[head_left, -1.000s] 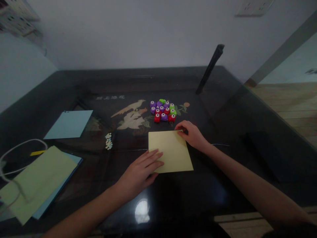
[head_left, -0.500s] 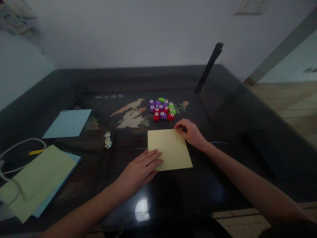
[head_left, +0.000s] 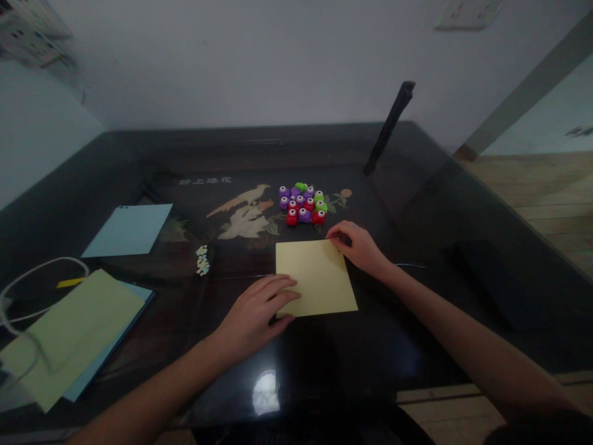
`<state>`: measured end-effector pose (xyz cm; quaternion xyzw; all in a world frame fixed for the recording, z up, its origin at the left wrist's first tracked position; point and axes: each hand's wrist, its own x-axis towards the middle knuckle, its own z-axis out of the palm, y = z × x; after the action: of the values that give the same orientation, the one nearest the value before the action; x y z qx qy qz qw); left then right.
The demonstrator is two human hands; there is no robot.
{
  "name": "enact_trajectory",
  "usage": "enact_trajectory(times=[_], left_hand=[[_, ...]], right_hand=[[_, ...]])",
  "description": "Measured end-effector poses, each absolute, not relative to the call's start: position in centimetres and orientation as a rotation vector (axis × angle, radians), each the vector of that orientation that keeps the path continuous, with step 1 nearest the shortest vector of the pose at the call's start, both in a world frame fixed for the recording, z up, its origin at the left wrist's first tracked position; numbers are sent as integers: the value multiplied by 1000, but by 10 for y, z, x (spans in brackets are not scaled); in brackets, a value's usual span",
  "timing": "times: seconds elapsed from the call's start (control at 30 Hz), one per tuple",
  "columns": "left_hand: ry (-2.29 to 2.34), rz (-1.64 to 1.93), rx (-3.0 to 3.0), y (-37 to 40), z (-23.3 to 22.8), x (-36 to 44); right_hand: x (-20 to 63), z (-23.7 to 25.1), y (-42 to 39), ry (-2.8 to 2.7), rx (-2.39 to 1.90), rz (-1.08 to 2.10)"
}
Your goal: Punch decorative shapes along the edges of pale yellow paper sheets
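Head view, one moment observed. Yellow paper sheet (head_left: 315,278) lies flat on the dark glossy counter (head_left: 417,204), near its middle and slightly toward the person.

Left hand (head_left: 254,312) rests on the sheet's near left corner, fingers curled and lying together on the paper; whether the grip pinches the edge cannot be told. Right hand (head_left: 359,247) sits at the far right corner, fingertips bent down onto that corner; a true pinch cannot be confirmed there either. Both forearms are bare.

Just beyond the sheet, apart from it, stands a tight cluster of small purple, red and green punches (head_left: 303,202) on the counter's bird inlay (head_left: 245,213). Left of the sheet, a small heap of pale paper cut-outs (head_left: 202,260).

Further left: a light blue sheet (head_left: 127,230), lying alone; nearer the person, a pale green sheet (head_left: 69,337) overlapping a blue one beneath it, with a white cord (head_left: 28,278) looping beside it. A dark slender stand (head_left: 389,127) leans at the counter's far right.
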<state>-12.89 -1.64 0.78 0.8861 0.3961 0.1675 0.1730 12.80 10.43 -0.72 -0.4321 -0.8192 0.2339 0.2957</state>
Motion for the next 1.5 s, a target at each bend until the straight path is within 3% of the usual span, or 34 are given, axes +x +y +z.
enact_trajectory(times=[1.5], left_hand=[[1123, 348, 2547, -18, 22, -131]], right_hand=[[125, -2, 99, -2235, -1098, 669]])
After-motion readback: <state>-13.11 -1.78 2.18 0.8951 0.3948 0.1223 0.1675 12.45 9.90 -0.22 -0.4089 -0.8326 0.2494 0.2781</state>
